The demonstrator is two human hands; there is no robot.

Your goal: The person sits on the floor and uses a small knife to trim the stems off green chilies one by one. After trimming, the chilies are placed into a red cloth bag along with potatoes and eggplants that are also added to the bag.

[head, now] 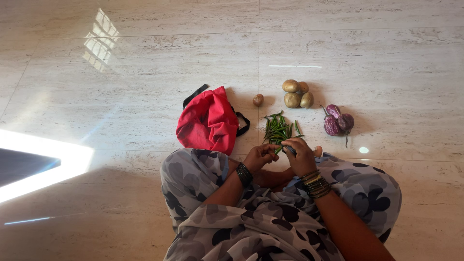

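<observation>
Both the left hand [260, 155] and the right hand [300, 155] pinch one green chilli [279, 149]; risk: it snaps or drops onto the chilli pile [277, 128] at 12 o'clock

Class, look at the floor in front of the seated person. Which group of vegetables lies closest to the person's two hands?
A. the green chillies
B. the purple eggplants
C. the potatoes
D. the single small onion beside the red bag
A: the green chillies lie in a loose pile right at the fingertips of the left hand and right hand, while the potatoes and eggplants lie farther off.
</observation>
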